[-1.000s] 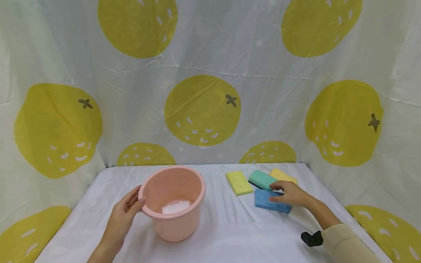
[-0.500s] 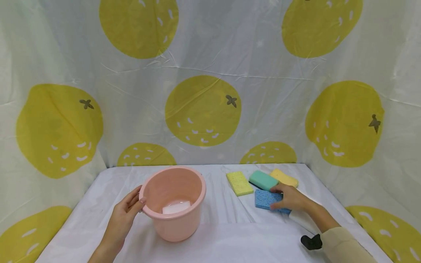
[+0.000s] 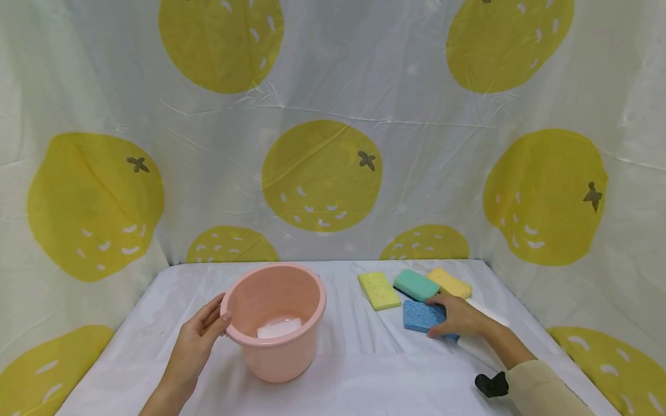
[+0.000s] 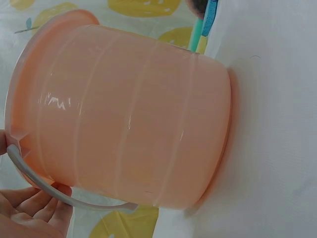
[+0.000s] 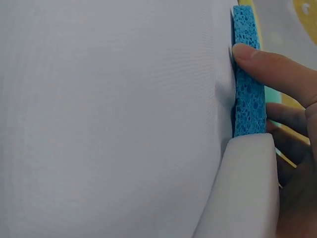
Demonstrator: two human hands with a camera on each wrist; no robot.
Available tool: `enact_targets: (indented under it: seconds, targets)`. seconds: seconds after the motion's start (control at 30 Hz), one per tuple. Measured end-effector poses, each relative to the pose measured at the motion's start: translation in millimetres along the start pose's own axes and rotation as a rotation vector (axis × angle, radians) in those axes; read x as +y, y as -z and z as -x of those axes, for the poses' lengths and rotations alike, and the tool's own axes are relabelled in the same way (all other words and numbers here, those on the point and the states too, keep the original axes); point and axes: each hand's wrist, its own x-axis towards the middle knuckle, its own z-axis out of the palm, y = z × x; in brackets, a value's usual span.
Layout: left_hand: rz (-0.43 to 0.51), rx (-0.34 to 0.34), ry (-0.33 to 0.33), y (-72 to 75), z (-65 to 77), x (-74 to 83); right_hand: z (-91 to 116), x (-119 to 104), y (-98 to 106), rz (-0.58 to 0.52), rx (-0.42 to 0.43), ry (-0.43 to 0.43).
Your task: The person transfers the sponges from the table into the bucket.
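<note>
At the left of a pink bucket [image 3: 281,358], my left hand [image 3: 189,344] grips the rim between thumb and fingers. The bucket stands upright, with a white block [image 3: 278,328] at its bottom. In the left wrist view its grey handle [image 4: 74,201] hangs down near my fingers. My right hand [image 3: 460,316] spans a blue sponge [image 3: 420,315] lying flat, thumb on its near edge [image 5: 250,89] and fingers at its far side. Part of the sponge is hidden under the hand. A white sponge [image 5: 247,183] lies right against the blue one, below my right wrist.
Beyond the blue sponge lie a green sponge [image 3: 416,284] with a dark underside and an orange-yellow sponge [image 3: 450,283]. A lime-yellow sponge [image 3: 378,290] lies left of them. Lemon-print cloth [image 3: 322,173] walls in the white-covered table [image 3: 359,381] on three sides.
My right hand has drawn slightly nearer and lower, its thumb coming down to the near edge of the blue sponge. The left hand and the bucket stay where they were.
</note>
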Motion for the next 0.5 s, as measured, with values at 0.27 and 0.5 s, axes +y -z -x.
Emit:
enact_targets:
  seconds: [0.27, 0.5]
  targets:
    - [0.005, 0.001, -0.001, 0.3, -0.3, -0.1, 1, -8, 4, -0.022, 0.008, 0.020]
    - [0.004, 0.002, 0.001, 0.1, -0.5, -0.2, -2, -14, 9, -0.004, 0.014, 0.040]
